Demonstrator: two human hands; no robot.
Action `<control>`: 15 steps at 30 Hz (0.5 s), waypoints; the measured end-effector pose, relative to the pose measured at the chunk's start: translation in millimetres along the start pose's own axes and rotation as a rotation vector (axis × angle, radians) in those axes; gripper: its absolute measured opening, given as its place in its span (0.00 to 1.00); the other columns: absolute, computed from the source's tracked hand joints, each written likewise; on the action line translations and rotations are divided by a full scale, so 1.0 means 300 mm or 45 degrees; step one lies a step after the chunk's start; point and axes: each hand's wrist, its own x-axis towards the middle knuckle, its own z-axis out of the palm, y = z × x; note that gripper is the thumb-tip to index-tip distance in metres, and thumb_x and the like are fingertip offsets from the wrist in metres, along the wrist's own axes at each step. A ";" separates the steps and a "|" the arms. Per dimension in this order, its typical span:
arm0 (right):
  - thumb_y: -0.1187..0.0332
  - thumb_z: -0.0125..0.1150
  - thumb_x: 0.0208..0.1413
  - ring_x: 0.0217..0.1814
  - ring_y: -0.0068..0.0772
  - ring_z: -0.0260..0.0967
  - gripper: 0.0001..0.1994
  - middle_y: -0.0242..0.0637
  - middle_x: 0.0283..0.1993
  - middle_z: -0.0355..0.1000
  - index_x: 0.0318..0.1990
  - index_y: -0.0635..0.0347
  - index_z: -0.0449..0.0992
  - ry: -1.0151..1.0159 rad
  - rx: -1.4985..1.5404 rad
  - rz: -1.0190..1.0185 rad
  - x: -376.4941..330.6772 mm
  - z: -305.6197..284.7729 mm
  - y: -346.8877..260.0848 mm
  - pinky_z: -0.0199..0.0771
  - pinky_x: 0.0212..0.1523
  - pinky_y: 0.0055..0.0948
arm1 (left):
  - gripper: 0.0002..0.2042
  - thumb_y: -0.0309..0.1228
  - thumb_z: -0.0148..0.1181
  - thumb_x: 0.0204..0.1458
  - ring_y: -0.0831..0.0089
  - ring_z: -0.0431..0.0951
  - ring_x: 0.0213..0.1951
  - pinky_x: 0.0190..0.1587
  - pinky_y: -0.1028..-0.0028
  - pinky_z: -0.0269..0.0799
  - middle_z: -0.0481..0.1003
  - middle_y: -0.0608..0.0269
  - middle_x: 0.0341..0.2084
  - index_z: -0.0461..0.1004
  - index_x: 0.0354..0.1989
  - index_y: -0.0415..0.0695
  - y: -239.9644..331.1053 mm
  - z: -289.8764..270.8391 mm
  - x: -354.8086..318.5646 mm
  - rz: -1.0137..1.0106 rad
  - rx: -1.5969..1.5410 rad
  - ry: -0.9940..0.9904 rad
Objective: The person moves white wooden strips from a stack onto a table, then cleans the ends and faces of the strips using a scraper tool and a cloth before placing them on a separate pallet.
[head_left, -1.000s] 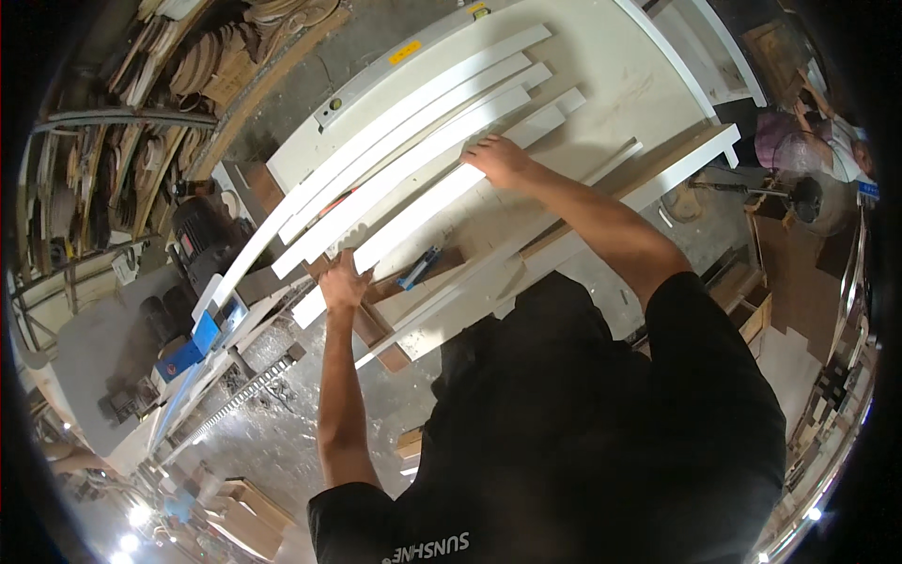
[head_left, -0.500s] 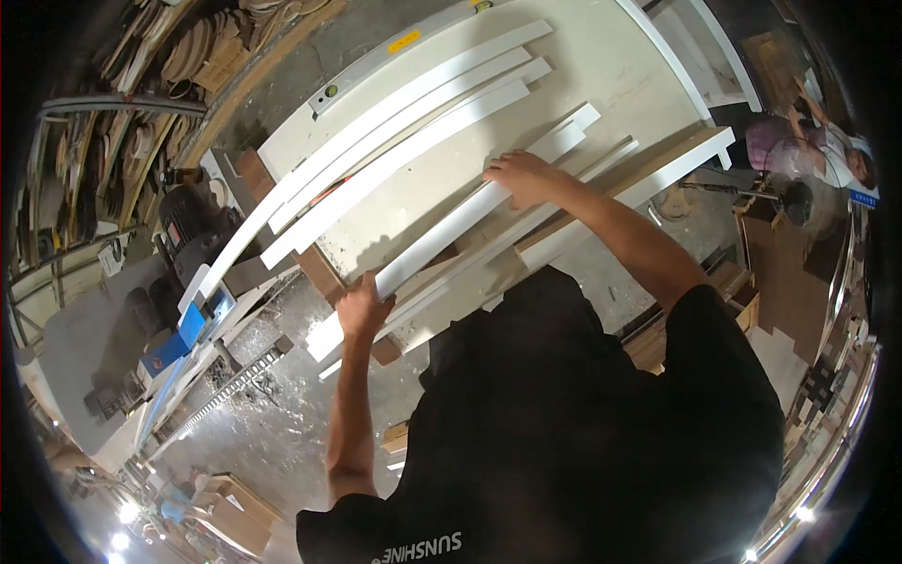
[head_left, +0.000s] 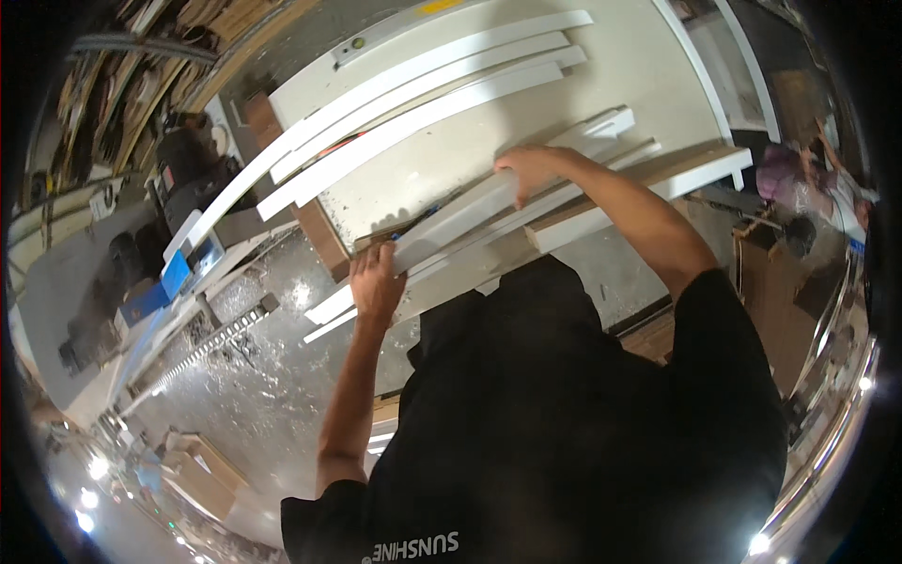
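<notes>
A long white strip (head_left: 460, 218) lies slantwise along the near side of the cream work table (head_left: 413, 179). My left hand (head_left: 378, 282) is closed over its lower left part, fingers curled across the far edge. Farther up the same strip, my right hand (head_left: 534, 172) spans its width, with the fingertips at the far edge and the thumb on the near side. Beside it, nearer to me, runs a thinner white strip (head_left: 554, 204). A small dark-blue item (head_left: 398, 236) shows partly past the strip by my left hand; its kind I cannot make out.
Several curved white strips (head_left: 423, 116) lie across the table's far side, overhanging its left end. A spirit level (head_left: 385, 36) rests behind them. A wood-and-white board (head_left: 648, 188) is at the near right. Left stands a machine with a dark motor (head_left: 185, 169). Another person (head_left: 827, 179) is at far right.
The strip under my hands has turned to show a broader face and come slightly nearer. The blue item behind it has come into sight. My view has shifted a little.
</notes>
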 end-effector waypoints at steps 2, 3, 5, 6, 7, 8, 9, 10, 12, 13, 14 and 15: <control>0.51 0.89 0.32 0.65 0.54 0.73 0.45 0.48 0.60 0.77 0.60 0.63 0.76 0.181 -0.054 -0.056 -0.014 0.072 0.035 0.74 0.63 0.46 | 0.25 0.44 0.78 0.51 0.51 0.81 0.55 0.61 0.52 0.72 0.82 0.51 0.50 0.78 0.54 0.46 -0.001 -0.021 0.013 -0.050 -0.091 -0.153; 0.52 0.89 0.32 0.65 0.52 0.73 0.44 0.46 0.60 0.77 0.59 0.63 0.76 0.211 -0.102 -0.088 -0.018 0.080 0.025 0.74 0.63 0.46 | 0.26 0.48 0.75 0.53 0.49 0.81 0.56 0.63 0.51 0.71 0.82 0.50 0.51 0.79 0.55 0.45 -0.019 -0.011 0.011 0.002 -0.126 -0.191; 0.53 0.89 0.32 0.66 0.51 0.73 0.44 0.45 0.60 0.77 0.59 0.62 0.76 0.234 -0.164 -0.148 -0.014 0.069 -0.005 0.73 0.64 0.46 | 0.31 0.58 0.69 0.57 0.46 0.79 0.58 0.68 0.52 0.68 0.81 0.48 0.55 0.80 0.58 0.45 -0.105 0.059 -0.002 -0.115 -0.216 -0.280; 0.53 0.89 0.32 0.66 0.49 0.72 0.43 0.44 0.59 0.76 0.58 0.61 0.76 0.267 -0.179 -0.128 -0.019 0.076 -0.006 0.73 0.64 0.45 | 0.31 0.58 0.69 0.57 0.46 0.79 0.58 0.68 0.52 0.68 0.81 0.48 0.55 0.80 0.58 0.45 -0.128 0.063 0.030 -0.124 -0.220 -0.278; 0.53 0.88 0.31 0.67 0.48 0.71 0.42 0.42 0.59 0.76 0.57 0.60 0.76 0.302 -0.190 -0.109 -0.024 0.084 -0.007 0.72 0.64 0.45 | 0.31 0.58 0.70 0.56 0.46 0.78 0.60 0.68 0.52 0.68 0.81 0.47 0.55 0.80 0.58 0.46 -0.146 0.055 0.070 -0.175 -0.247 -0.249; 0.53 0.88 0.31 0.67 0.48 0.71 0.42 0.42 0.59 0.76 0.57 0.60 0.76 0.298 -0.190 -0.112 -0.027 0.089 -0.008 0.72 0.64 0.45 | 0.31 0.57 0.71 0.56 0.47 0.78 0.61 0.69 0.52 0.68 0.80 0.46 0.56 0.80 0.59 0.46 -0.158 0.049 0.110 -0.224 -0.274 -0.221; 0.53 0.89 0.31 0.67 0.47 0.70 0.42 0.41 0.59 0.76 0.57 0.59 0.76 0.331 -0.219 -0.110 -0.025 0.090 -0.013 0.72 0.64 0.45 | 0.31 0.57 0.71 0.56 0.47 0.78 0.61 0.69 0.52 0.68 0.80 0.46 0.56 0.80 0.59 0.46 -0.173 0.053 0.138 -0.235 -0.272 -0.219; 0.53 0.89 0.31 0.67 0.47 0.70 0.42 0.40 0.59 0.75 0.56 0.59 0.76 0.365 -0.247 -0.107 -0.027 0.090 -0.019 0.72 0.64 0.45 | 0.31 0.56 0.71 0.55 0.47 0.77 0.62 0.70 0.52 0.67 0.80 0.47 0.57 0.80 0.60 0.47 -0.185 0.057 0.167 -0.141 -0.238 -0.258; 0.53 0.89 0.32 0.67 0.48 0.70 0.41 0.39 0.59 0.75 0.56 0.59 0.76 0.374 -0.257 -0.116 -0.031 0.084 -0.036 0.71 0.64 0.46 | 0.31 0.54 0.72 0.55 0.47 0.76 0.64 0.71 0.52 0.66 0.80 0.48 0.58 0.80 0.62 0.48 -0.218 0.075 0.211 -0.058 -0.202 -0.295; 0.53 0.89 0.32 0.66 0.48 0.70 0.41 0.39 0.59 0.75 0.56 0.58 0.76 0.390 -0.263 -0.114 -0.035 0.080 -0.041 0.71 0.64 0.47 | 0.30 0.51 0.74 0.54 0.47 0.73 0.67 0.72 0.52 0.66 0.80 0.50 0.58 0.79 0.62 0.51 -0.239 0.090 0.233 0.056 -0.230 -0.325; 0.53 0.89 0.32 0.66 0.48 0.70 0.41 0.39 0.59 0.75 0.56 0.58 0.76 0.391 -0.265 -0.125 -0.044 0.079 -0.047 0.71 0.64 0.47 | 0.29 0.48 0.76 0.52 0.47 0.71 0.70 0.72 0.51 0.66 0.81 0.52 0.58 0.79 0.62 0.53 -0.259 0.101 0.241 0.169 -0.257 -0.356; 0.53 0.89 0.32 0.66 0.48 0.70 0.41 0.39 0.59 0.75 0.56 0.58 0.76 0.419 -0.282 -0.112 -0.055 0.087 -0.045 0.71 0.64 0.47 | 0.30 0.45 0.78 0.50 0.48 0.69 0.72 0.74 0.51 0.64 0.80 0.55 0.59 0.79 0.63 0.55 -0.264 0.095 0.250 0.110 -0.309 -0.392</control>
